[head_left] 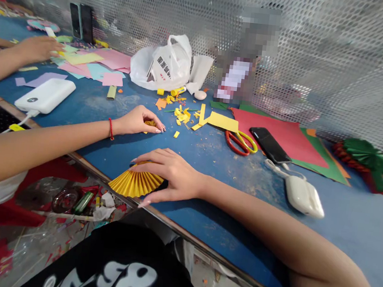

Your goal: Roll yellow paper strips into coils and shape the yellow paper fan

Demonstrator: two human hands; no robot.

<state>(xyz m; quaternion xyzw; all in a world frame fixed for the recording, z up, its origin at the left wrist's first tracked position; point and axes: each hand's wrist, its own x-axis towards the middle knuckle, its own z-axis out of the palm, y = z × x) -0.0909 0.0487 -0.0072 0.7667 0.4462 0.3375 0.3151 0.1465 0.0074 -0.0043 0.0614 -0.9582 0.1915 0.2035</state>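
My left hand (135, 121) is closed, thumb and fingertips drawn together low over the blue table. Bits of yellow paper scrap (150, 123) show in its curl. Near the table's front edge, my right hand (179, 174) has its fingers over the top of a pleated yellow paper fan (134, 183), with the thumb at the near side. The fan is spread out to the left, its pleats partly over the edge; its inner end is hidden under the hand. Beyond my hands lie cut yellow paper scraps (182, 114) and a yellow paper piece (223, 121).
Red-and-yellow scissors (241, 143), a black phone (270, 145) and a white corded device (304, 195) lie right, by red paper (268, 129). A white plastic bag (144, 68) stands behind. At left are a power bank (46, 95) and another person's hand (39, 50).
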